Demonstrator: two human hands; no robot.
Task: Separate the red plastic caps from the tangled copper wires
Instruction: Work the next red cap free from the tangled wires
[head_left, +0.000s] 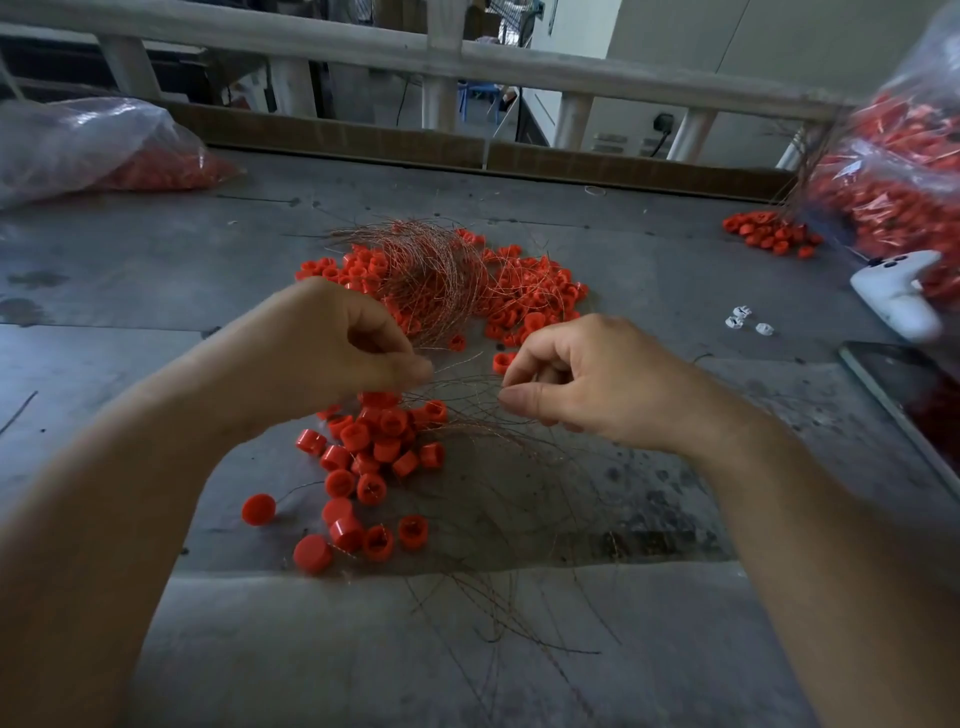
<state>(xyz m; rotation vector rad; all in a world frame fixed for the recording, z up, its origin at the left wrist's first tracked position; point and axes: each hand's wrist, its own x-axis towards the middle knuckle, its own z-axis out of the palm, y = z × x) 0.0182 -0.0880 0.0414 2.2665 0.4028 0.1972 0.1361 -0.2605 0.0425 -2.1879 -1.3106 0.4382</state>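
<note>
Spanning pinching hands (332, 353): copper wires (467, 385)

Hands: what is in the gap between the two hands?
Thin copper wires stretch from the left hand to the right hand, both pinching them. The head view shows it.

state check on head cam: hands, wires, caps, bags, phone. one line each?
left hand: fingers curled, pinches copper wires
right hand: thumb and forefinger pinch the same strands
copper wires: stretched between the hands, loose ends trailing on the table
near caps: loose heap under the hands
far pile: caps tangled in a wire bundle
left bag: lying down, caps inside
right bag: full of caps
phone: flat, screen dark
</note>
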